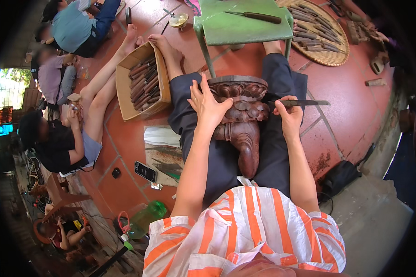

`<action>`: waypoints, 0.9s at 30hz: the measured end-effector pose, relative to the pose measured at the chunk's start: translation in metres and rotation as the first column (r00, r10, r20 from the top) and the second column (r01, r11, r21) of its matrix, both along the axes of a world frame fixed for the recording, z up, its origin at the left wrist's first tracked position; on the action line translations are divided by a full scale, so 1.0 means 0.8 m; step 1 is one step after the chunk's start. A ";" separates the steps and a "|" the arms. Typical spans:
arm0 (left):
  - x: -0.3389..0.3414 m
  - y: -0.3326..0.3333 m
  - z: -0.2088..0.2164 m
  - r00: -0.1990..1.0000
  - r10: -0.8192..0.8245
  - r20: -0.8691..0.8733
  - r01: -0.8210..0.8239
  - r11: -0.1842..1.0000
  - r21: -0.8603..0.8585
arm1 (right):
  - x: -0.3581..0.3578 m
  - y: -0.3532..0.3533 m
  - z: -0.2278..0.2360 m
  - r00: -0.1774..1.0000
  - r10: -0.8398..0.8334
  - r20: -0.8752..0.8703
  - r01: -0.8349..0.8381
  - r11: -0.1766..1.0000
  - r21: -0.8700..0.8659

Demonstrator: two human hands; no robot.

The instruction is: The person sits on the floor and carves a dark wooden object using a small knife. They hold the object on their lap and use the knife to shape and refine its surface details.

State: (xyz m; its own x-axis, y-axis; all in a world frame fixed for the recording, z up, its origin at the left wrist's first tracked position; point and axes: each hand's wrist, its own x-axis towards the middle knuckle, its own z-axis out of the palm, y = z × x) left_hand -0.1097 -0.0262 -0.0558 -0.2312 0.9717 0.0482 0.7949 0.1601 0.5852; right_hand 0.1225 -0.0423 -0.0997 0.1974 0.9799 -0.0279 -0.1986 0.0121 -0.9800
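Observation:
A dark reddish-brown wooden carving stands between my thighs. It has a round flat disc at its far end, bands of carved rounded petals and a smooth curved part toward me. My left hand lies along its left side, fingers stretched apart and thumb against the petals. My right hand pinches a slim knife-like carving tool at the carving's right side. The tool's long dark part points right, and its other end sits close to the petals; whether it touches the wood I cannot tell.
Beyond the carving, a green plastic stool bears another carving tool. A cardboard box of handled tools stands left, a woven tray of tools far right. A phone and green bottle lie left. Several people sit leftward.

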 end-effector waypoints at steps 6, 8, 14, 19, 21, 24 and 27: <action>-0.002 0.049 0.075 0.922 -0.349 0.169 0.289 0.909 0.300 | -0.010 0.040 0.038 0.921 0.340 0.189 -0.379 0.893 0.241; 0.032 0.060 0.122 0.808 -0.511 0.294 0.490 0.859 0.148 | -0.020 0.057 0.046 0.852 0.418 0.316 -0.500 0.828 0.254; 0.080 0.111 0.104 0.624 -0.751 -0.217 0.761 0.647 -0.053 | -0.050 0.079 0.042 0.677 0.624 0.389 -0.668 0.743 -0.030; 0.076 0.136 0.080 0.628 -0.748 -0.214 0.727 0.662 -0.180 | -0.063 0.078 0.010 0.803 0.283 0.525 -0.361 0.931 0.050; 0.071 0.137 0.068 0.627 -0.759 -0.173 0.727 0.651 -0.221 | -0.059 0.075 0.014 0.786 0.301 0.540 -0.353 0.936 -0.007; 0.071 0.139 0.060 0.635 -0.746 -0.203 0.705 0.666 -0.245 | -0.069 0.077 0.006 0.714 0.142 0.685 -0.286 0.953 0.101; 0.075 0.141 0.065 0.651 -0.732 -0.202 0.665 0.678 -0.313 | -0.068 0.080 0.010 0.682 0.168 0.712 -0.304 0.950 0.068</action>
